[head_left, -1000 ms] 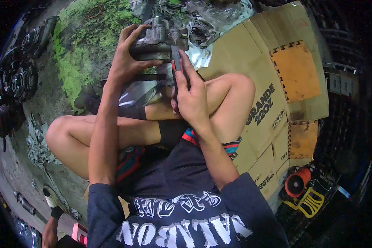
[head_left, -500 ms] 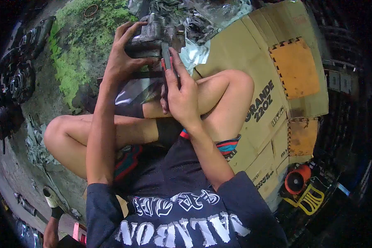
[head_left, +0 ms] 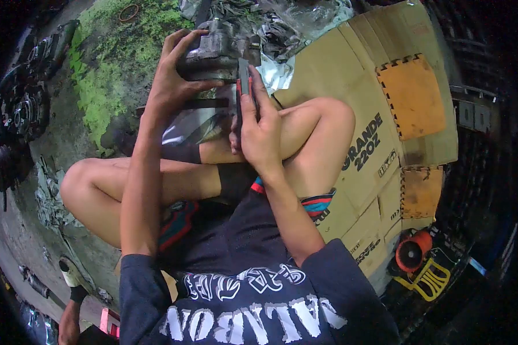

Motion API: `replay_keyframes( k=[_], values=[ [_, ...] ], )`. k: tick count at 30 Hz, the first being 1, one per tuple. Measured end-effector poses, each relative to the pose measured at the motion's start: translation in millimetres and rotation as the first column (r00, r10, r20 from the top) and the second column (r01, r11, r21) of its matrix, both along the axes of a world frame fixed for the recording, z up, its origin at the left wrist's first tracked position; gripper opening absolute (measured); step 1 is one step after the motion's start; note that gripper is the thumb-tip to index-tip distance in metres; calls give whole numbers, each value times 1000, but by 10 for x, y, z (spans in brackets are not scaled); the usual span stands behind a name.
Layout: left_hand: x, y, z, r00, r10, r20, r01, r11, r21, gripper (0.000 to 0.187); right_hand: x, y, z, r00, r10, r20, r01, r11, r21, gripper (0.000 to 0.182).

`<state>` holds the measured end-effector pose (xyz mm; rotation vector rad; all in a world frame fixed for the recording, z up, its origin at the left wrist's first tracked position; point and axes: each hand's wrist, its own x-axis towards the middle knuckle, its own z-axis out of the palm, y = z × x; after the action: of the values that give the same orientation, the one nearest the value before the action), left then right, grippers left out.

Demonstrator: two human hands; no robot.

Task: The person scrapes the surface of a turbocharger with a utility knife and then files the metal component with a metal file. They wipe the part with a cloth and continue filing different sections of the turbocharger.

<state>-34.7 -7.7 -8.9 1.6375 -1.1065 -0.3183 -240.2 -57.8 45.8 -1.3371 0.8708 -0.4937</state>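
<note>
In the head view, my left hand (head_left: 172, 83) is wrapped round the near left side of a grey metal engine part (head_left: 213, 49), thumb toward me and fingers over the top. My right hand (head_left: 260, 132) is closed on a red and black utility knife (head_left: 246, 89), its flat grey blade pointing away from me. The blade tip is at the right side of the engine part; whether it touches cannot be made out. Under the part lies a dark flat bar, partly hidden by my left hand and wrist.
Flattened cardboard (head_left: 322, 75) lies to the right, with orange foam mats (head_left: 414, 98) on it. Dark engine parts (head_left: 26, 112) line the left floor. Crumpled rags and plastic (head_left: 282, 29) are beyond the engine part. Another person's foot (head_left: 71, 273) shows at lower left.
My right hand has shifted a little to the right and toward me with the knife, uncovering more of the engine part's side. My left hand keeps its hold nearly unmoved.
</note>
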Motion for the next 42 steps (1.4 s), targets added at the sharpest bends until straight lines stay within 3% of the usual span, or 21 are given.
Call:
replay_keyframes(
  k=[5,11,13,14,16,20,23,29,35,40,41,42],
  values=[
    [-28,10,50,997,-7,-70,8,1000,7,102,61,81,19,1000,-22,14,22,999,30,53],
    [10,-11,-43,998,10,69,-8,1000,-18,102,37,56,-179,997,-39,63,40,999,-15,57],
    [-68,-6,47,991,8,-137,-9,1000,-6,101,79,95,-163,997,-42,65,44,999,-26,56],
    [-64,-8,37,990,6,-138,-7,1000,-6,101,106,112,-158,996,-41,75,44,998,-35,56],
    [-25,-4,24,998,3,-55,-4,1000,-13,101,124,117,-174,997,-55,63,59,996,-64,56],
    [-8,-17,-5,997,-5,-77,4,1000,-7,102,132,120,-185,996,-46,75,50,997,-50,56],
    [45,-18,-66,1000,-5,1,5,1000,-13,102,176,139,-135,996,-31,87,35,998,-47,56],
    [88,-15,-131,997,-6,82,9,999,-32,102,228,162,-218,998,-47,34,52,983,-177,55],
    [53,-10,-97,1000,-12,3,12,999,-32,105,227,183,-112,997,-76,27,78,993,-90,54],
    [89,-23,-142,998,0,56,1,1000,-13,106,253,97,-278,997,-81,-1,78,958,-276,55],
    [79,-24,-137,998,10,68,-9,1000,-6,106,212,142,-265,995,-87,42,91,987,-132,56],
    [81,-24,-143,998,12,66,-11,1000,-6,106,228,167,-212,996,-85,40,89,987,-133,56]
  ],
)
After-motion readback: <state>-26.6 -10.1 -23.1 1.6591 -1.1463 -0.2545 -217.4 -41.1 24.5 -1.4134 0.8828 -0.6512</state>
